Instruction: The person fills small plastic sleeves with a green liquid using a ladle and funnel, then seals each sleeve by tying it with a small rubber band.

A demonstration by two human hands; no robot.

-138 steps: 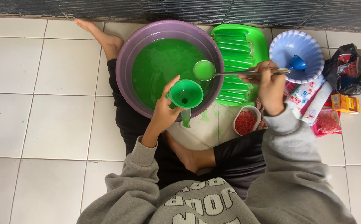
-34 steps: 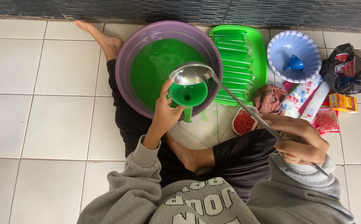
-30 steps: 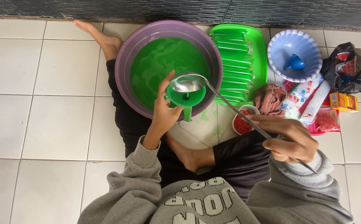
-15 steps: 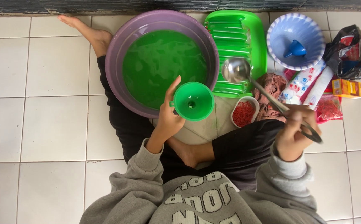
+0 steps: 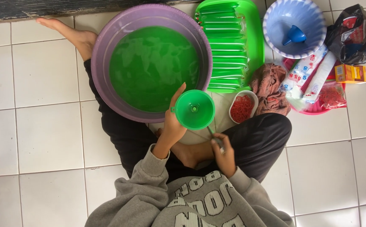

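Our left hand [image 5: 172,126] grips the green funnel [image 5: 194,109] beside the purple basin [image 5: 103,63] of green liquid; our right hand [image 5: 224,153] fingers pinch something thin below it.

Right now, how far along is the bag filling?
Done: a row of filled green tubes lies stacked on the green tray. In hand: the left hand holds the green funnel, and the right hand grips something thin under its spout. Left: the purple basin is mostly full of green liquid.
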